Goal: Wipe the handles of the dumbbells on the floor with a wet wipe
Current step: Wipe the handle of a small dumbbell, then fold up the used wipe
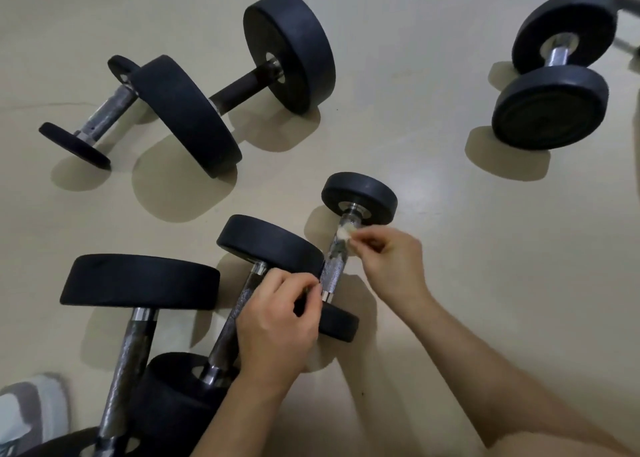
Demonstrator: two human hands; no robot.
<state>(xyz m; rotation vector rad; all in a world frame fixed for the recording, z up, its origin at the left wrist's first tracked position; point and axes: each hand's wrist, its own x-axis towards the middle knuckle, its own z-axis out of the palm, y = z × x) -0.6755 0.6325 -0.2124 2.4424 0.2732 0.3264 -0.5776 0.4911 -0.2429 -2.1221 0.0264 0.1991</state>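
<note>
A small dumbbell (341, 252) lies on the floor (433, 186). The right hand (388, 262) pinches a wet wipe (344, 235) against its handle; the left hand (277, 321) fingers grip the handle's lower end.

Small dumbbell (346, 249): black round ends, knurled chrome handle, lying on the floor, angled away. Wipe (343, 234): small, whitish, bunched, pressed against the handle's far end. Five further black-ended dumbbells (242, 89) lie nearby, handles chrome or dark.
</note>
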